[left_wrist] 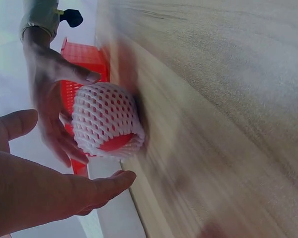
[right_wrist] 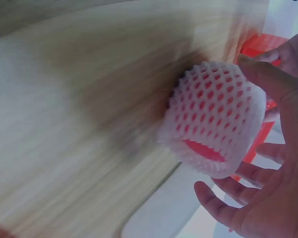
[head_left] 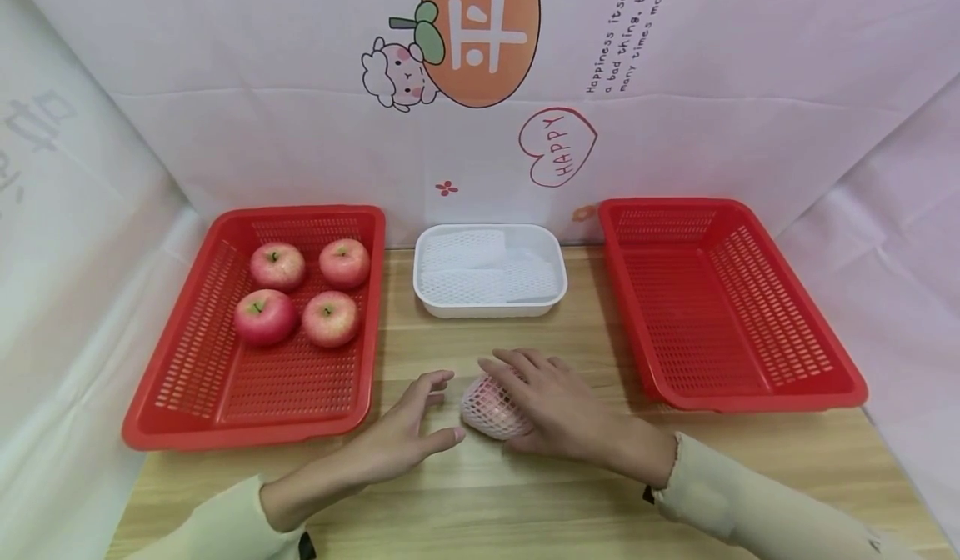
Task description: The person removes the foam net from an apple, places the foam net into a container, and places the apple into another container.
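An apple (head_left: 495, 406) in a white foam net sleeve rests on the wooden table in front of me. Red skin shows through the mesh and at the sleeve's open end in the left wrist view. My right hand (head_left: 558, 406) holds the netted apple (right_wrist: 211, 116) from the right, thumb on the near side and fingers over the far side. To its left, my left hand (head_left: 405, 427) is held apart from the apple, its fingers loosely extended and nothing in them. Behind the apple stands a white tray (head_left: 491, 311) with flat foam nets (head_left: 461, 264) inside.
On the left, a red basket (head_left: 247, 437) contains several bare apples (head_left: 267, 317). Another red basket (head_left: 757, 402) stands at the right, with no fruit visible in it. A printed white cloth (head_left: 300, 152) hangs behind the table and along its sides.
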A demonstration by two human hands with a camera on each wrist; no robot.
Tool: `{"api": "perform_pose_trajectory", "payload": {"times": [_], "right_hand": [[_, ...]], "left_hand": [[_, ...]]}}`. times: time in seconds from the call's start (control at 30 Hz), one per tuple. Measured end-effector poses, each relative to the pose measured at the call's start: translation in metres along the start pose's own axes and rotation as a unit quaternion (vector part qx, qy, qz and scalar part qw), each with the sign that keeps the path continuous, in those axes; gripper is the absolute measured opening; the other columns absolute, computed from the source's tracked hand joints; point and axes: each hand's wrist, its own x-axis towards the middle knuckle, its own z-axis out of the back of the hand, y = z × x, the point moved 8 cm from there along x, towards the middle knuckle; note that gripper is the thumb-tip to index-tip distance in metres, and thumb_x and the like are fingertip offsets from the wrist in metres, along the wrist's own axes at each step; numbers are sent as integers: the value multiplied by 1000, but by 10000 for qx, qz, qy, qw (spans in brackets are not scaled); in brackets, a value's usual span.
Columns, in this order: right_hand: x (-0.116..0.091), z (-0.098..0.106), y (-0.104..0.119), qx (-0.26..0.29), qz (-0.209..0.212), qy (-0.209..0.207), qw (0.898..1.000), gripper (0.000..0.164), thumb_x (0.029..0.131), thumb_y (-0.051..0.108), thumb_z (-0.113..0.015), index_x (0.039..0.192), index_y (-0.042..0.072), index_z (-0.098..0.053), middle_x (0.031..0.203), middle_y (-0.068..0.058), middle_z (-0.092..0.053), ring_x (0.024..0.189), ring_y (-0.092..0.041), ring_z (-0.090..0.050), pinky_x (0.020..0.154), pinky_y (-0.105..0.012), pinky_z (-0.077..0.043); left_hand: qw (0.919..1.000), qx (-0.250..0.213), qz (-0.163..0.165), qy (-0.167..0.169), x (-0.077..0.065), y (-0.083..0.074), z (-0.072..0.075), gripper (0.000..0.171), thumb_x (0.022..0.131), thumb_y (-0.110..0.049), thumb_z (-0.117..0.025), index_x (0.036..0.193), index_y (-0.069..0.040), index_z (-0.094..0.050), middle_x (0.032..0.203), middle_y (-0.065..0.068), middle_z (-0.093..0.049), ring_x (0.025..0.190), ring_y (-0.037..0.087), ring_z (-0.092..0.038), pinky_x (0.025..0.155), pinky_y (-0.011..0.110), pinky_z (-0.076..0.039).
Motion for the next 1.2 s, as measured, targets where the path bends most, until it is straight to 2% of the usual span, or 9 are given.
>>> {"api": "perform_pose_trajectory", "payload": {"times": [0.2,0.3,0.43,0.6,0.83,1.07,1.2], "right_hand": [[-8,-4,-14,600,-338,-136,9975,115,70,48,-98,161,10,-38,152,-15,-53,138,-34,-54,106,-61,-51],[-10,-7,-22,947,-494,-240,9940,119,68,49,-100,162,11,-37,150,-14,-54,136,-32,-56,110,-55,-51],[-10,-9,-27,1444,-457,-467,9874,121,65,45,-102,161,9,-38,148,-13,-57,134,-28,-58,110,-49,-52],[-9,-16,-30,2005,-358,-610,9771,119,63,36,-105,158,4,-41,144,-12,-60,130,-24,-60,109,-48,-53],[-8,-24,-31,2346,-305,-809,9682,111,63,30,-105,154,1,-47,139,-10,-64,125,-24,-64,105,-47,-56],[-11,-29,-40,2774,-684,-868,9544,100,65,31,-102,149,4,-54,136,-7,-67,122,-22,-65,104,-46,-56],[-13,-26,-44,2801,-747,-991,9519,98,67,33,-100,149,4,-55,137,-10,-67,122,-25,-66,105,-48,-56]], "left_hand": [[9998,-196,39,-26,2,6,-2,74,99,-21,-74,158,0,-34,162,31,-36,149,50,-39,121,68,-31],[9995,-314,89,-18,3,11,-4,73,100,-20,-73,158,0,-34,161,32,-36,149,51,-39,121,68,-30],[9985,-524,163,43,5,15,-7,73,101,-19,-72,159,1,-31,161,33,-34,150,52,-36,122,67,-29],[9974,-677,246,47,7,17,-8,73,102,-19,-70,159,2,-30,160,34,-35,149,52,-36,122,66,-30],[9961,-790,381,-66,11,25,-9,72,102,-18,-70,160,0,-31,160,32,-36,150,50,-37,123,63,-31],[9954,-886,317,-164,11,23,-9,69,102,-16,-69,157,3,-32,158,36,-38,148,52,-39,123,61,-33],[9946,-955,317,-247,11,23,-9,65,103,-15,-68,155,3,-34,157,35,-40,147,51,-41,123,60,-33]]}}
